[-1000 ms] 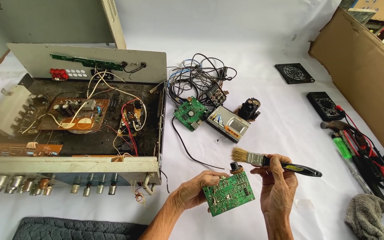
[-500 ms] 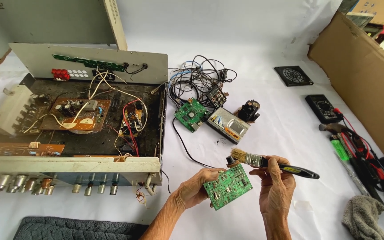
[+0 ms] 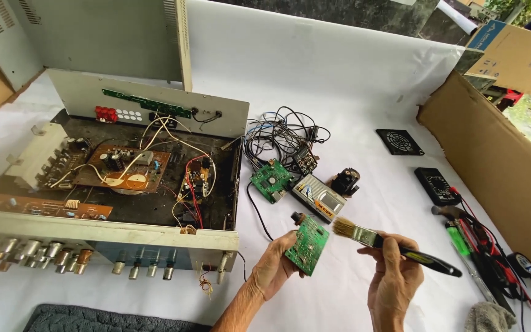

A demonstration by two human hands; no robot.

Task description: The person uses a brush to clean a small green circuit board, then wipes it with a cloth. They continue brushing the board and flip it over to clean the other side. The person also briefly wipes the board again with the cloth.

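The board (image 3: pixel 308 244) has tilted up since before — light, stiff, fragile (edge-held) in left fingers (image 3: pixel 285 247); right fingers (image 3: pixel 391 245) grip the brush (image 3: pixel 394 246).

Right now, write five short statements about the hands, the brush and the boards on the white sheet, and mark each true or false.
1. The left hand holds a small green circuit board. True.
2. The right hand holds a screwdriver. False: it grips a paintbrush with a black handle.
3. The brush bristles are pressed flat on the board. False: they sit just right of its edge, apart from it.
4. The open amplifier chassis lies to the left of the hands. True.
5. The black multimeter lies inside the chassis. False: it lies on the sheet at the right, near the cardboard.
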